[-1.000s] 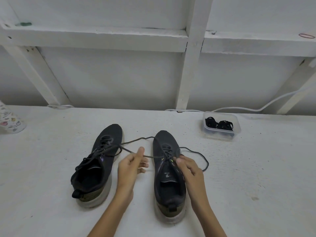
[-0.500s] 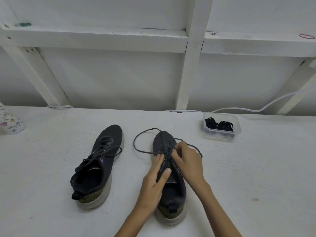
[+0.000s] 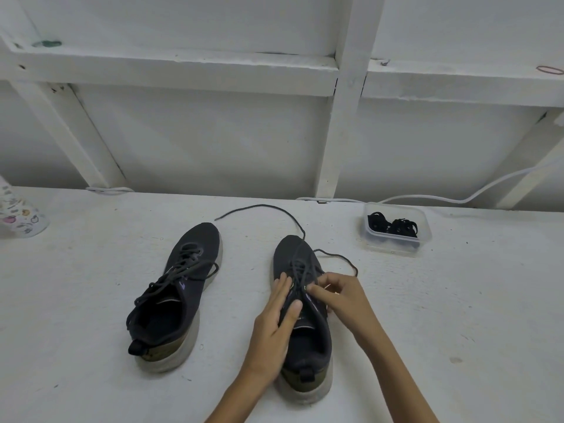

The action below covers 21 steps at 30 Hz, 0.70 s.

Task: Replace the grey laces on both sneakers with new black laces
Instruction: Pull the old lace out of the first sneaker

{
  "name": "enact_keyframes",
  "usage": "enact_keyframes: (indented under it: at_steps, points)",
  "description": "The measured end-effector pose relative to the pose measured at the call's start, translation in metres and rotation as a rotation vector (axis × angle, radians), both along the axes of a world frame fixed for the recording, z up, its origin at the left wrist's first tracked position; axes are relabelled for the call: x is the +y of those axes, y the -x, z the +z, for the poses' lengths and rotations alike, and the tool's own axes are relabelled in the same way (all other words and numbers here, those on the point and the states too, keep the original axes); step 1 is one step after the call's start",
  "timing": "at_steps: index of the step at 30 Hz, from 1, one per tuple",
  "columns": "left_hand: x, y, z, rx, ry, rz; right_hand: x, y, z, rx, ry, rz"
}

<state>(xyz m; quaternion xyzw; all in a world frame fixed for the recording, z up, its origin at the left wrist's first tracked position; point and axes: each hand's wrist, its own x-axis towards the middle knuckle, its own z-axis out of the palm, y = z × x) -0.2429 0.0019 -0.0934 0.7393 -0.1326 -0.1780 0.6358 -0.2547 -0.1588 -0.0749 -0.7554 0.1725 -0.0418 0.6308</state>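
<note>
Patterned cup (image 3: 19,215), far left edge of the white table (image 3: 91,300), partly out of view. Left sneaker (image 3: 183,303): dark upper, pale sole, standing on its sole left of centre; long axis runs from the near left to the far right, toe pointing away and a little rightward, heel tab towards the person; threaded lace (image 3: 183,270) crosses all its eyelets. Left hand (image 3: 274,322): fingers straight and close together, laid flat along the left flank of the right sneaker, thumb reaching across onto the tongue; it grips nothing. Right sneaker (image 3: 308,343): same make, at centre, just beside the left one but not touching it; long axis nearly straight away from the person, toe at the far end tipped slightly left, heel nearest. Grey lace (image 3: 265,206) (loose at both ends): one end arcs off the toe and lies on the table beyond the two shoes, the other curls out to the right of the eyelets. Right hand (image 3: 341,297): fingers curled in, fingertips pinching the grey lace over the upper eyelets. Clear container (image 3: 393,246), far right near the back edge, well apart from the shoes, holding bundled black laces (image 3: 393,225). White cable (image 3: 427,198) trails behind it.
</note>
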Motion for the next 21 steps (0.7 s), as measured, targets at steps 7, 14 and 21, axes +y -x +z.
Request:
enact_keyframes:
  at_steps: [7, 14, 21]
  points:
    - [0.001, 0.001, 0.000, -0.010, -0.027, -0.002, -0.008, -0.010, 0.011, 0.046, 0.057, 0.094]
    - [0.000, 0.001, 0.000, -0.005, -0.027, 0.001, -0.011, -0.007, 0.011, 0.090, 0.048, 0.085]
    - [0.000, 0.002, 0.001, 0.000, -0.036, 0.013, -0.004, -0.015, 0.015, 0.000, 0.056, -0.006]
